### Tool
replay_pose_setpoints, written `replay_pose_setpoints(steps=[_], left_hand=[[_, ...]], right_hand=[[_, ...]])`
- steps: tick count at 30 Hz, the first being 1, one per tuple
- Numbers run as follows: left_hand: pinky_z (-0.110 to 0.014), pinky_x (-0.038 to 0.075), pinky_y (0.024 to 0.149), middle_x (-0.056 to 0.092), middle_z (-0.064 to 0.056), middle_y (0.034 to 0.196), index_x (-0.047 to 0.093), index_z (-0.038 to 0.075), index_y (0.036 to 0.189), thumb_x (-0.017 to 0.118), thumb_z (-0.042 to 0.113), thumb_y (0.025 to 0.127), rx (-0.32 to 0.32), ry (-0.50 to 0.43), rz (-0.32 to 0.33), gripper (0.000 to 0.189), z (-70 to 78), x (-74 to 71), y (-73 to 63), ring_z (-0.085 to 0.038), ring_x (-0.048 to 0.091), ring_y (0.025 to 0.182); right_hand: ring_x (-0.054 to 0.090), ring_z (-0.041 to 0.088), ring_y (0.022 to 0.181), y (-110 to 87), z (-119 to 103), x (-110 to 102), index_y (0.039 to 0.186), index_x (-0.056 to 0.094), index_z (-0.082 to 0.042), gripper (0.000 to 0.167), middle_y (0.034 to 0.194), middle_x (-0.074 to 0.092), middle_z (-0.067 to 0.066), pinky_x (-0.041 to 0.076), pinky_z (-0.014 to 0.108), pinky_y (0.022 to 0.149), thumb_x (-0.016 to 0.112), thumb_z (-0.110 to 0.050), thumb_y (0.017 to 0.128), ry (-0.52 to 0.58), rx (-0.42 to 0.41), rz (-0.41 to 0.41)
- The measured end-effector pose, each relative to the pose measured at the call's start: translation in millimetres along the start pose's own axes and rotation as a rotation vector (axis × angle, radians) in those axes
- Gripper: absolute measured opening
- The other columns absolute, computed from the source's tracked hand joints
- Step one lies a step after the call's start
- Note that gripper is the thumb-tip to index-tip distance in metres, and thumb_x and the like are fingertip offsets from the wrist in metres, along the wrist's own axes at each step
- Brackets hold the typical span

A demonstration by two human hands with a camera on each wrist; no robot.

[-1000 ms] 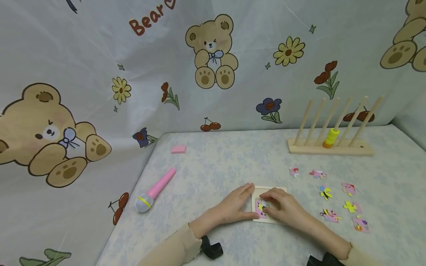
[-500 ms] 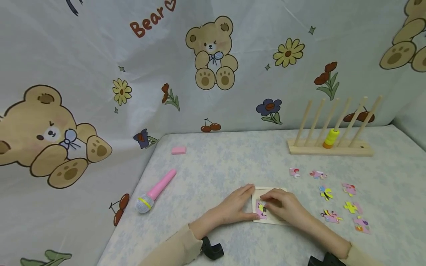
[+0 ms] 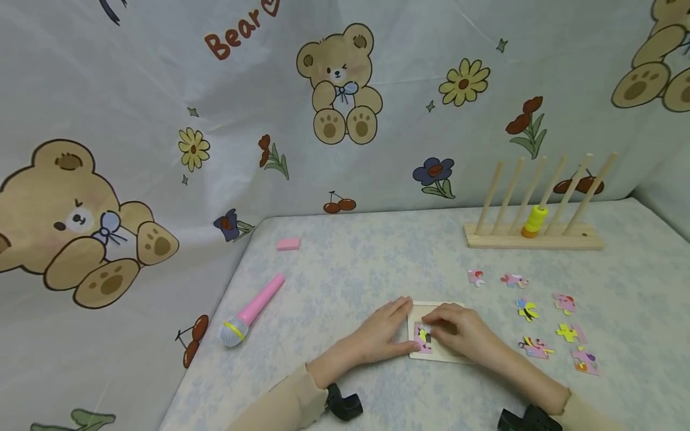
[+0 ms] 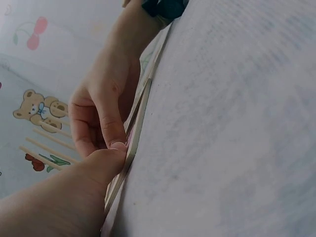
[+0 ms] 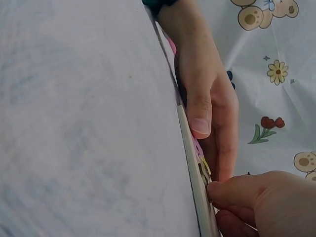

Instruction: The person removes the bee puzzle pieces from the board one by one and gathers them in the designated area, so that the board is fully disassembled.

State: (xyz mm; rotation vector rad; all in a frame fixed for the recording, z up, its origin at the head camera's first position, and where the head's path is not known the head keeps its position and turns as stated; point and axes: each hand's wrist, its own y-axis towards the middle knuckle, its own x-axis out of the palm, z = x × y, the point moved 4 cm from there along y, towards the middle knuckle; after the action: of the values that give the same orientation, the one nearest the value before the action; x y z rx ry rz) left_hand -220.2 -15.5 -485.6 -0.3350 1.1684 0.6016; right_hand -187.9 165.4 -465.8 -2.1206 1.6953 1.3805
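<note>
A shallow wooden puzzle tray [image 3: 438, 357] lies flat on the table between both hands. In its lower left corner sits a pink puzzle piece [image 3: 421, 346] with yellow and black print. Along the tray's left side rests my left hand [image 3: 377, 336], its fingers extended towards the far corner and its thumb touching the near left corner by the pink piece. My right hand [image 3: 468, 335] reaches over the tray from the right with bent fingers. Its thumb [image 5: 222, 191] and fingertips pinch a puzzle piece at the pink piece's right edge; the fingers mostly hide it.
Several loose puzzle pieces [image 3: 535, 348] lie right of the tray. A wooden peg stand [image 3: 533, 239] with yellow and orange rings [image 3: 535, 221] is at the back right. On the left lie a pink toy microphone [image 3: 253, 308] and a pink block [image 3: 288, 244].
The right fingers have shifted slightly over the tray, staying at the printed piece's right edge. My left hand and the loose pieces keep their places.
</note>
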Motion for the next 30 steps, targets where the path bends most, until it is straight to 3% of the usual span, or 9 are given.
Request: replay_pose_setpoints(steps=[6, 14, 19, 22, 26, 30], left_hand=[[-0.036, 0.023, 0.11, 0.021, -0.012, 0.154, 0.02, 0.002, 0.15, 0.05, 0.057, 0.091, -0.022, -0.022, -0.008, 0.086, 1.3, -0.9, -0.5, -0.02, 0.019, 0.14], [-0.034, 0.021, 0.111, 0.021, -0.013, 0.154, 0.02, 0.001, 0.149, 0.05, 0.056, 0.092, -0.012, -0.015, 0.0, 0.085, 0.3, -0.7, -0.5, -0.02, 0.018, 0.14], [-0.034, 0.019, 0.111, 0.02, -0.013, 0.154, 0.02, 0.001, 0.15, 0.05, 0.055, 0.092, -0.011, -0.031, 0.0, 0.085, 0.2, -2.2, 0.9, -0.02, 0.018, 0.14], [-0.034, 0.02, 0.111, 0.02, -0.012, 0.154, 0.02, 0.001, 0.15, 0.05, 0.056, 0.092, -0.009, -0.031, 0.001, 0.085, -0.2, -1.9, 1.3, -0.02, 0.018, 0.14], [-0.034, 0.021, 0.111, 0.02, -0.012, 0.154, 0.019, 0.002, 0.15, 0.049, 0.057, 0.092, -0.011, -0.027, -0.001, 0.085, -0.3, -1.4, 0.4, -0.02, 0.018, 0.14], [-0.034, 0.021, 0.111, 0.02, -0.013, 0.154, 0.019, 0.002, 0.15, 0.049, 0.057, 0.092, -0.005, -0.025, 0.002, 0.085, 0.1, -1.3, -0.6, -0.02, 0.018, 0.14]], right_hand=[[0.061, 0.01, 0.088, 0.2, 2, -1, 0.096, 0.072, -0.009, 0.026, 0.093, 0.067, -0.006, 0.053, 0.033, 0.076, 0.075, 0.005, 0.074, -0.052, 0.003, 0.028], [0.06, 0.009, 0.081, 1.0, 5, -6, 0.089, 0.072, -0.01, 0.025, 0.085, 0.067, -0.006, 0.052, 0.029, 0.068, 0.074, 0.009, 0.073, -0.104, 0.015, 0.123], [0.06, 0.012, 0.084, 1.7, 7, -10, 0.091, 0.072, -0.009, 0.024, 0.089, 0.067, -0.005, 0.052, 0.03, 0.07, 0.074, 0.007, 0.075, -0.121, 0.058, 0.142], [0.062, 0.014, 0.089, 1.7, 7, -13, 0.1, 0.071, -0.007, 0.025, 0.096, 0.067, -0.003, 0.052, 0.034, 0.075, 0.073, 0.003, 0.078, -0.075, 0.077, 0.091], [0.061, 0.02, 0.101, 0.6, 7, -16, 0.113, 0.067, -0.005, 0.032, 0.11, 0.066, 0.0, 0.049, 0.041, 0.086, 0.073, -0.005, 0.081, -0.008, 0.097, -0.034], [0.057, 0.025, 0.109, -1.4, 7, -18, 0.121, 0.064, -0.006, 0.041, 0.117, 0.063, 0.002, 0.047, 0.037, 0.09, 0.074, -0.016, 0.083, 0.001, 0.095, -0.151]])
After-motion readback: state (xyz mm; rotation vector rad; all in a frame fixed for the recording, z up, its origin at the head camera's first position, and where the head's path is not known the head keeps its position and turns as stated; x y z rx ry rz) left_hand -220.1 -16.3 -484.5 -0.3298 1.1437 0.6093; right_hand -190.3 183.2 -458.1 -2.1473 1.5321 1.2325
